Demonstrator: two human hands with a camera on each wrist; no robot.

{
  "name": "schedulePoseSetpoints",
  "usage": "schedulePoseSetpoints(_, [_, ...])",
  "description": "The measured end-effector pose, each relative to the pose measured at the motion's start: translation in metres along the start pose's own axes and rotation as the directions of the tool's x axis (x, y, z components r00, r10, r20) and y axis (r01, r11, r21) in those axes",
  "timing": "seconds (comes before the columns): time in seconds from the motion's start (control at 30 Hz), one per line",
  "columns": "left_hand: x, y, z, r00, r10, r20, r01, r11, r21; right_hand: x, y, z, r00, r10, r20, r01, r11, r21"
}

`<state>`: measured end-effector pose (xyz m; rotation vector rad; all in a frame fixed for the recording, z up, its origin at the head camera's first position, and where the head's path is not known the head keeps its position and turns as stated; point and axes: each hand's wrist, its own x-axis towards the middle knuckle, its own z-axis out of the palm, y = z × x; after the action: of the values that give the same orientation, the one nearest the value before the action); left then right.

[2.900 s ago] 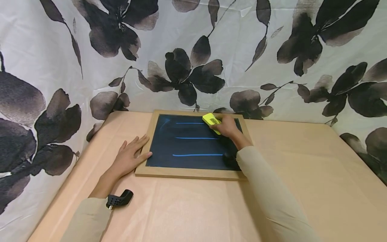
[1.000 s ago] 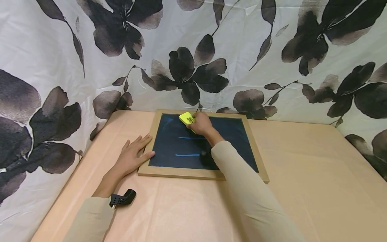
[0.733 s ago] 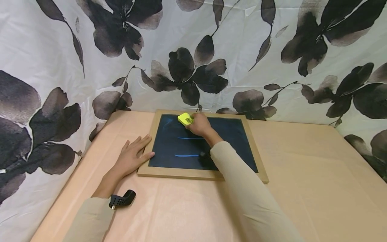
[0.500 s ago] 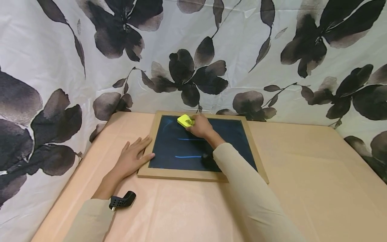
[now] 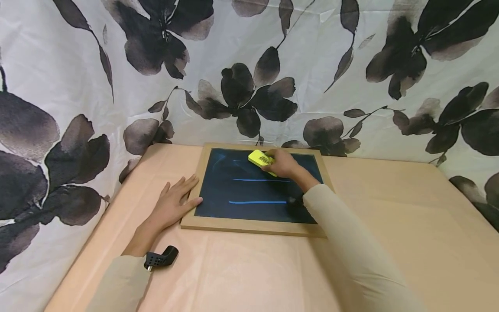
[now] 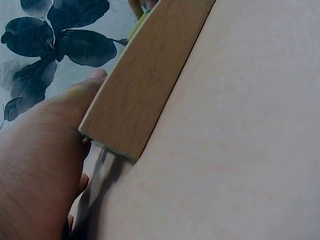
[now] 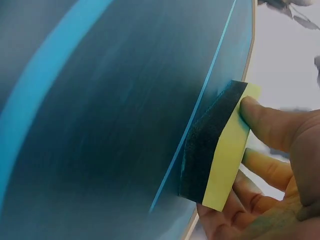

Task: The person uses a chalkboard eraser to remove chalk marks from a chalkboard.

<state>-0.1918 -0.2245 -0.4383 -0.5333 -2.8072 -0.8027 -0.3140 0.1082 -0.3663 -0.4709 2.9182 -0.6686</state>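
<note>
My left hand, fingers extended, still rests on the left edge of the board. The top line, earlier bright, is now a faint trace; beside it the eraser, shifted rightward along the upper board, is gripped by my right hand.

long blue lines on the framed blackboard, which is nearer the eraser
The upper long blue line, close beside the yellow and black eraser; the lower long blue line lies farther away.
</note>
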Motion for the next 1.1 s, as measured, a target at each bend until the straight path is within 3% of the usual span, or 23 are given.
schedulePoseSetpoints(0.27, [0.002,-0.002,0.003,1.0,-0.01,0.001,0.01,1.0,0.01,-0.017,0.055,-0.024,1.0,0.009,-0.02,-0.009,1.0,0.014])
schedulePoseSetpoints(0.57, [0.004,-0.001,0.001,1.0,-0.016,0.011,0.016,1.0,0.001,-0.033,0.092,-0.037,0.997,0.061,-0.038,-0.054,0.982,0.179])
schedulePoseSetpoints(0.8, [0.004,0.001,0.0,0.999,-0.028,0.025,0.028,1.0,-0.009,-0.03,0.096,-0.034,0.996,0.058,-0.06,-0.041,0.966,0.254])
schedulePoseSetpoints(0.93, [0.003,0.0,-0.001,0.999,-0.032,0.019,0.033,0.999,-0.017,-0.018,0.085,-0.026,0.998,0.032,-0.058,-0.015,0.963,0.269])
schedulePoseSetpoints(1.1, [0.004,-0.001,0.0,1.0,-0.025,0.018,0.025,1.0,-0.014,-0.006,0.065,-0.02,0.996,0.075,-0.041,-0.063,0.967,0.248])
